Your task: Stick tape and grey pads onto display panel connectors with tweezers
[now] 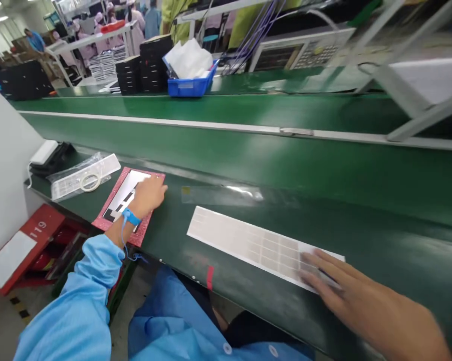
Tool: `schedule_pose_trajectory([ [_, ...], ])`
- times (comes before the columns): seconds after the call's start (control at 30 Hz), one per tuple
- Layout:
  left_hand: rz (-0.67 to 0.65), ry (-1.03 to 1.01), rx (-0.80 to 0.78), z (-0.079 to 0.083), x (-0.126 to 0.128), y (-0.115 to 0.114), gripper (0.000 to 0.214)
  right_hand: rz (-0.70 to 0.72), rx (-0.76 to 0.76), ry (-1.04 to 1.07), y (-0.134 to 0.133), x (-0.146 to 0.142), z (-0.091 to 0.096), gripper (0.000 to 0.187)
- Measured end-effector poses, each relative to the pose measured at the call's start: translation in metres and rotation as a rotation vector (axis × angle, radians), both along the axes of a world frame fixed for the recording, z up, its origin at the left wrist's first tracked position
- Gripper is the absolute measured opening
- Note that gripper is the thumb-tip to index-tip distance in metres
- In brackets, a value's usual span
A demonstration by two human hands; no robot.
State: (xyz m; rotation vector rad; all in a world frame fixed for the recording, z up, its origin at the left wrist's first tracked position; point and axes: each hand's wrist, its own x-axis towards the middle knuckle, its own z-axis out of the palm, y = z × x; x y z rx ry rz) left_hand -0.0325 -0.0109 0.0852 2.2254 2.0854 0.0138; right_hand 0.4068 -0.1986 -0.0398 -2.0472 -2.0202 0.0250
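My left hand [148, 195], with a blue wrist strap [130, 216], is over a flat black-and-white panel [130, 186] on a pink foam sheet [107, 210]. Its fingers curl down at the panel's upper end, their tips partly hidden. On the right, my right hand [356, 293] is blurred over the end of a long white label sheet [244, 238] with pale rectangular sections. A thin, dark tool [329, 278] shows between its fingers; whether it is tweezers or a pen is unclear. The fingertips are at the sheet's right end.
Left of the foam lie a plastic-bagged white strip [70, 184], a tape ring [90, 182] and a black device with a white top [45, 152]. A clear strip [222, 194] lies behind the label sheet. Across the green belt [226, 143] stand a blue bin [192, 86] and stacked black trays [154, 65].
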Motion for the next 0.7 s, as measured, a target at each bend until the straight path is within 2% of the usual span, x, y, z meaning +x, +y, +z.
schedule_pose_trajectory([
  [0.07, -0.173, -0.016, 0.006, -0.001, 0.027, -0.009, 0.033, 0.02, -0.073, -0.013, 0.002, -0.017, 0.02, 0.043],
  [0.17, -0.387, -0.033, 0.087, -0.011, 0.053, -0.01, 0.047, 0.159, -0.218, 0.066, 0.022, -0.041, 0.05, 0.042],
  [0.27, -0.555, -0.033, 0.117, -0.034, 0.075, 0.01, 0.052, 0.103, -0.182, 0.071, 0.048, -0.038, 0.063, 0.038],
  [0.37, -0.621, 0.032, 0.136, -0.048, 0.093, 0.015, 0.054, 0.013, -0.098, 0.109, 0.055, -0.02, 0.065, 0.039],
  [0.43, -0.622, 0.105, 0.153, -0.052, 0.097, 0.011, 0.054, -0.087, -0.034, 0.139, 0.063, 0.002, 0.067, 0.035],
  [0.5, -0.623, 0.142, 0.177, -0.056, 0.097, 0.009, 0.054, -0.225, 0.018, 0.146, 0.086, 0.035, 0.072, 0.032],
  [0.6, -0.652, 0.092, 0.273, -0.068, 0.095, 0.013, 0.052, -0.423, 0.064, 0.104, 0.149, 0.099, 0.089, 0.035],
  [0.7, -0.718, 0.002, 0.452, -0.081, 0.092, 0.02, 0.05, -0.547, 0.096, 0.029, 0.226, 0.163, 0.109, 0.027],
])
